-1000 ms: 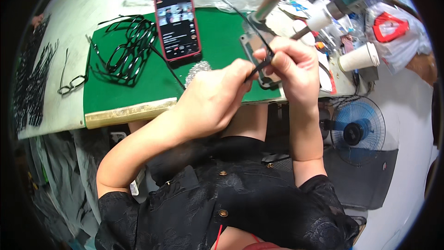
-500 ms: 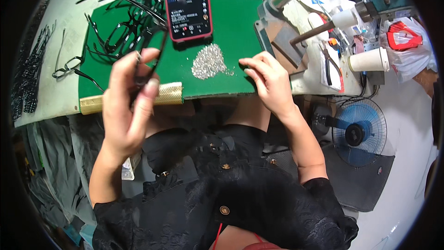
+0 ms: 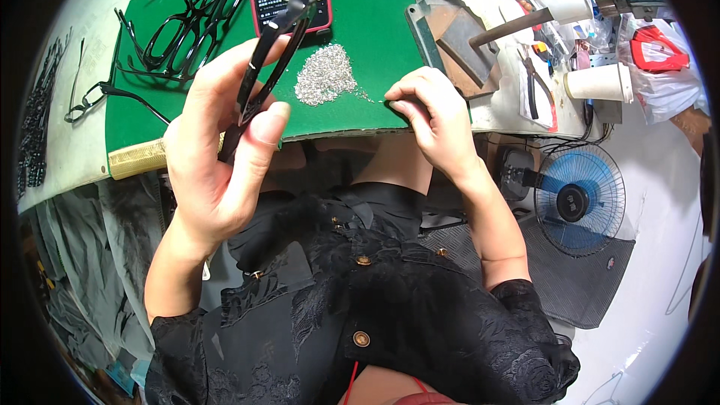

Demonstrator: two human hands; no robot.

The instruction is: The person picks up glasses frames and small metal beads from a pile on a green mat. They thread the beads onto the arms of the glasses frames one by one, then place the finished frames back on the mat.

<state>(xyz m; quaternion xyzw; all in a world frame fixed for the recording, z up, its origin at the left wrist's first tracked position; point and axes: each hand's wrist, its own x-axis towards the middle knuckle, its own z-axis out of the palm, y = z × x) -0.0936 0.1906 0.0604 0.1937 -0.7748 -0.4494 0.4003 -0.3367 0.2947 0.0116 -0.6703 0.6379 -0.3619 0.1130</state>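
Note:
My left hand [image 3: 217, 139] is raised over the near edge of the green mat [image 3: 379, 22], thumb and fingers closed round a black eyeglass frame [image 3: 262, 51] that tilts up toward the phone. At the mat's near right edge rests my right hand [image 3: 435, 109], thumb and forefinger pinched together; anything between them is too small to make out. Left of those fingertips lies a heap of tiny silvery metal pieces [image 3: 325, 75], with a few strays trailing toward them. Several black eyeglass frames [image 3: 191, 30] are piled on the mat's left side, and another frame [image 3: 112, 91] straddles its left edge.
A phone [image 3: 268, 0] in a red case stands behind the heap. On the right are a bench machine with a metal lever [image 3: 514, 28], pliers [image 3: 534, 91] and a paper cup [image 3: 600, 84]. Dark strips [image 3: 36, 124] lie far left; a fan [image 3: 576, 199] stands below right.
My left hand has turned the eyeglass frame, which now shows more plainly and reaches up in front of the phone. The right hand keeps its pinch at the mat's edge. The whole view has shifted slightly.

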